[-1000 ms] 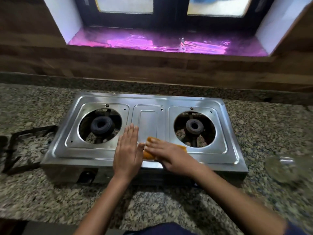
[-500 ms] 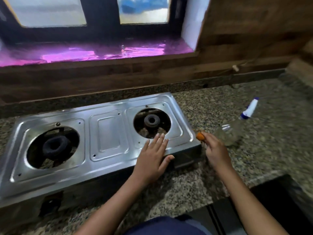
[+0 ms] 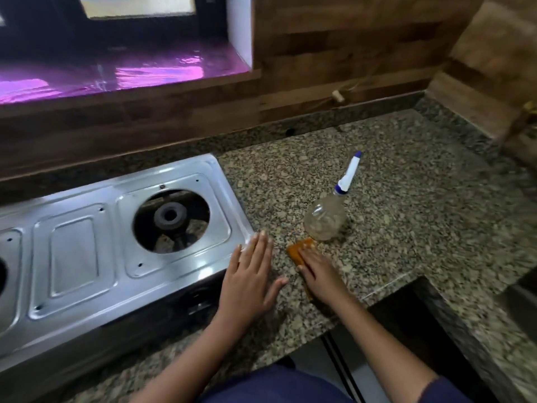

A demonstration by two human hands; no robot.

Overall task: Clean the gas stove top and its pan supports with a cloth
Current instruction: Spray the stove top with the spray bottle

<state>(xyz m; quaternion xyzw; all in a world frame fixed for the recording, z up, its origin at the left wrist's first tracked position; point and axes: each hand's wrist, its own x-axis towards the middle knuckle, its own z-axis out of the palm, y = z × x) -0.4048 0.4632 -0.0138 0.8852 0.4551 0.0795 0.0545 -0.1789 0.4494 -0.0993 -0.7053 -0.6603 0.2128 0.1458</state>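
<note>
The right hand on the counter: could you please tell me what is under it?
An orange cloth lies flat on the counter under the right hand. Its far corner shows beyond the fingertips; the hand covers most of the rest.

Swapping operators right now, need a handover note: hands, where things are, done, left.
Left hand: open, flat at the right front corner of the stove top.
Right hand: open, flat on the orange cloth, which lies on the countertop beside the stove, in front of the spray bottle.
Done: the burner in view has no pan support on it; the steel looks shiny.
Left: pan supports are out of view, so likely wiping and refitting them.
</note>
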